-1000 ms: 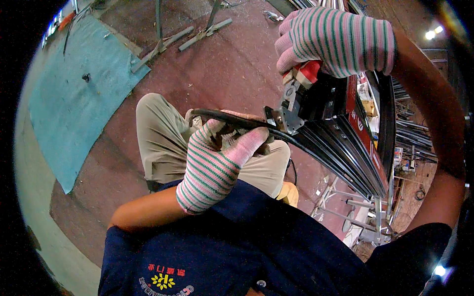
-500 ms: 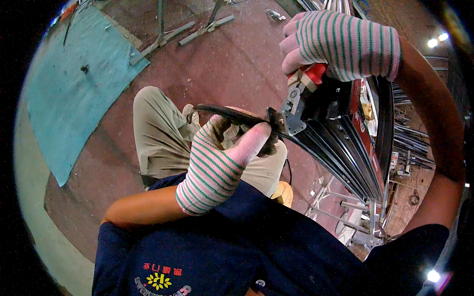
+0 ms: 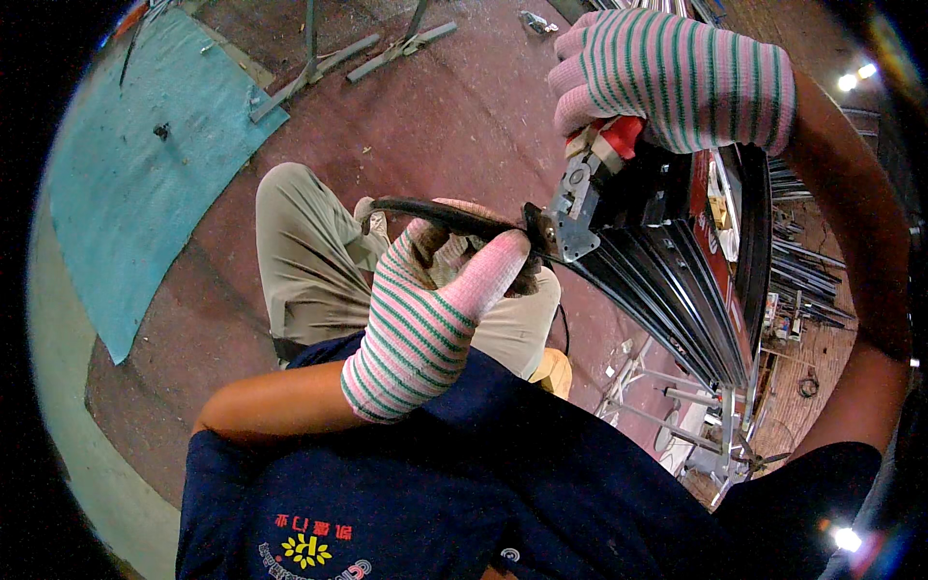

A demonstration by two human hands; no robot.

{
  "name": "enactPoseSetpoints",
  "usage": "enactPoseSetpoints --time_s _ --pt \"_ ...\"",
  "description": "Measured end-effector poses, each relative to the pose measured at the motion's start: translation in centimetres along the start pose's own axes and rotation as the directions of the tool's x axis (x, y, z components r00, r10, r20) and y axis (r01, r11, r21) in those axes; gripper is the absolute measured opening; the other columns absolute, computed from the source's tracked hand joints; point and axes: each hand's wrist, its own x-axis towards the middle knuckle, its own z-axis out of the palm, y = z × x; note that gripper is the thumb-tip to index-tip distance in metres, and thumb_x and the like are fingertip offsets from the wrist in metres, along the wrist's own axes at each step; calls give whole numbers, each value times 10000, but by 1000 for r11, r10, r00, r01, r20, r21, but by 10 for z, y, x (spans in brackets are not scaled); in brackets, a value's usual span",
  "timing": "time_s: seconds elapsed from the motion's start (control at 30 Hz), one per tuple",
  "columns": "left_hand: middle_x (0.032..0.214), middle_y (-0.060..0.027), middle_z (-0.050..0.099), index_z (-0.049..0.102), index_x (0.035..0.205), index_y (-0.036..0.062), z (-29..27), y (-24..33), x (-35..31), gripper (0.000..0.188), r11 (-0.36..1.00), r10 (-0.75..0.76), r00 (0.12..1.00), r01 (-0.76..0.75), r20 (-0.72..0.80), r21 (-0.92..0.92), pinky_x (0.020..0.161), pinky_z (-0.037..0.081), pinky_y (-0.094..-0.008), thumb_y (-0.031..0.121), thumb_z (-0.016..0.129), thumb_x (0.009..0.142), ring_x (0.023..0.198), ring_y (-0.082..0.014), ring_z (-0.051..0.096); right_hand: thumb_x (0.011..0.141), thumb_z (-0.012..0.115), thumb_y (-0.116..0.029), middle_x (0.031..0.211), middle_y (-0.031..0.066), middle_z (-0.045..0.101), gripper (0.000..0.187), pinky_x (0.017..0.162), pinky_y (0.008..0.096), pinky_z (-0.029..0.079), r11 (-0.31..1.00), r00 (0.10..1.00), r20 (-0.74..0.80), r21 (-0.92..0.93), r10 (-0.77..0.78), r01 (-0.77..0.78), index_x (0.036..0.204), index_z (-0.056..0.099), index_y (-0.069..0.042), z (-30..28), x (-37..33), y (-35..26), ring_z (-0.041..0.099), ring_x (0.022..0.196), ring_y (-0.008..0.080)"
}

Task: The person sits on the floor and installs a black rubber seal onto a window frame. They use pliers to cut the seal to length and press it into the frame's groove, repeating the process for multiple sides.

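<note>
My left hand [image 3: 422, 314], in a pink glove with green stripes, is closed around a dark flexible strip [image 3: 411, 207], possibly rubber. The thumb lies along the strip, and its loose end sticks out to the left. My right hand [image 3: 677, 85], gloved alike, grips the red handles of a hand cutter [image 3: 580, 198] from above. The cutter's metal head points down toward my left thumb. Its dark jaw meets the strip just past the thumb tip; whether the blade is closed cannot be seen. Beside the cutter lies a stack of long black profiles [image 3: 667, 300].
A metal stand [image 3: 715, 430] supports the profiles at the lower right. More bars [image 3: 807, 275] lie on the floor beyond. A turquoise sheet [image 3: 155, 193] covers floor at the left, with metal stand feet [image 3: 401, 53] nearby. My bent knee [image 3: 295, 222] is below the left hand.
The cutter and my right hand have shifted very slightly up. My left hand keeps its hold on the strip, and the jaw stays at the same spot by the thumb.
</note>
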Motion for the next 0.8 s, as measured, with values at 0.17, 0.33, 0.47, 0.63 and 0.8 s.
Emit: enactPoseSetpoints --time_s 0.17,0.33,0.47,0.63,0.8 --pt "918 -43 651 612 1003 44 -1 -5 1 169 1000 19 1000 -19 8 -18 765 506 -276 86 657 846 834 -141 633 746 672 -76 1024 73 617 351 898 381 445 998 1000 -9 -58 1 -1 1091 606 -81 15 3 5 572 1003 258" --pt "934 -49 658 614 1016 42 -1 -3 0 182 1000 8 1000 -8 -9 14 765 511 -282 82 659 844 843 -149 641 756 662 -72 1019 76 616 344 903 384 445 998 1000 13 -54 22 -22 1095 605 -78 13 4 6 568 1006 259" --pt "941 -50 659 615 1027 43 -2 -3 1 192 1000 -24 1000 24 -3 -9 774 511 -282 79 661 844 852 -150 643 760 655 -75 1012 83 616 312 911 385 444 1000 1000 -7 24 18 -18 1068 612 -53 14 2 5 561 1013 266" --pt "952 -42 643 606 1033 49 -3 -6 3 196 999 46 999 -46 15 10 794 499 -274 63 661 845 879 -139 625 756 643 -83 949 100 620 231 883 375 462 996 997 2 41 81 -81 979 620 -31 6 0 0 571 977 272" --pt "953 -41 630 589 1039 52 -2 -9 2 196 995 99 994 -98 37 -5 784 497 -275 32 633 848 864 -147 616 759 627 -113 861 95 625 146 830 364 487 983 985 -3 -67 170 -170 886 621 -41 8 2 -8 590 914 266"
